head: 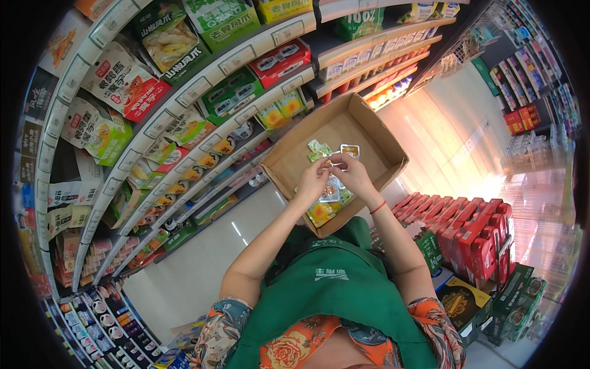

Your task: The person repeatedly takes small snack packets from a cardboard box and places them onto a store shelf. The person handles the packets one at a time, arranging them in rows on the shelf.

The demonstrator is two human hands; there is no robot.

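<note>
An open brown cardboard box is in front of me, above the floor and against the front of my green apron. Over it, my left hand and my right hand meet at the fingertips. They pinch a small snack packet, mostly hidden by my fingers. Just beyond my left hand is a green-and-white packet; a brown-and-clear packet shows past my right hand. Below my wrists in the box lie a yellow packet and a clear packet. A red cord circles my right wrist.
Curved by the lens, store shelves of packaged snacks run along the left, close to the box. Stacked red bottle packs and a black-and-yellow carton stand at my right. A tiled aisle floor stretches beyond the box.
</note>
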